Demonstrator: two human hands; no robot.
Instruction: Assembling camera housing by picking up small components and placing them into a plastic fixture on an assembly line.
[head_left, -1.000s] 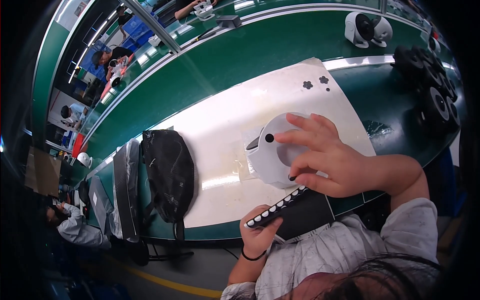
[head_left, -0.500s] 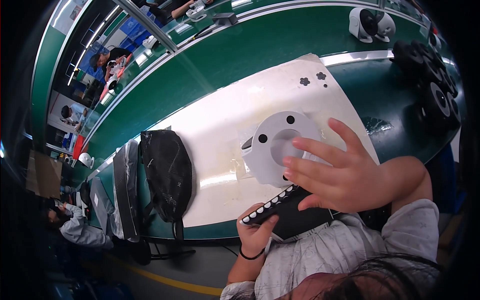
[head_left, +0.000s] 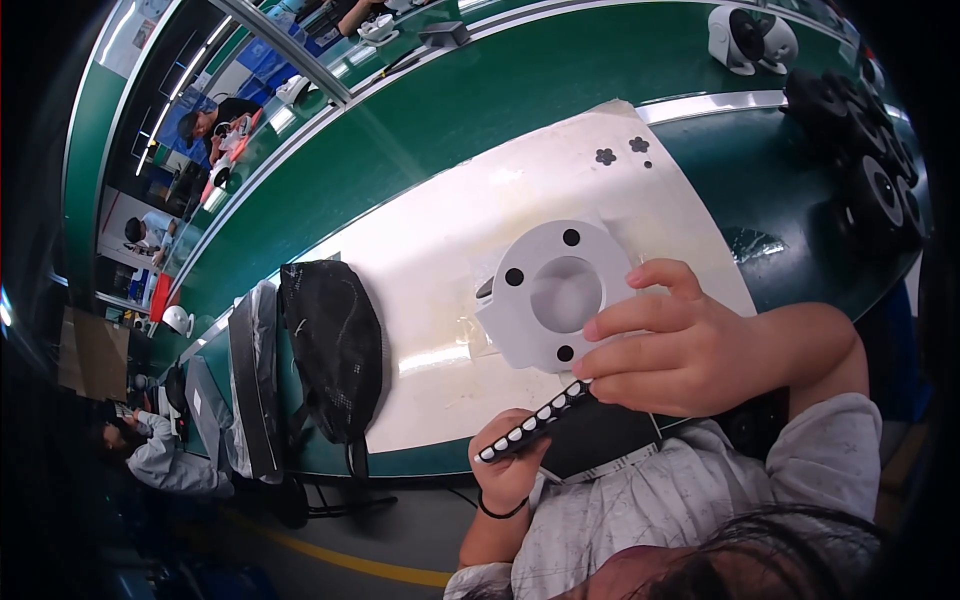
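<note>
Left hand grips black sheet; right hand at sheet's upper end, grip cannot be told. White ring-shaped part on bench, beside knuckles: stray brush could shift it.

The white housing looks like smooth, matt plastic.

We log: ring-shaped part white, marked with black dots. Card black, row of white half-rounds along edge. Mat cream-white; flower shapes on it dark grey. Table green. Bag black. Our shirt pale grey, faintly printed; wristband black. Floor line yellow.
</note>
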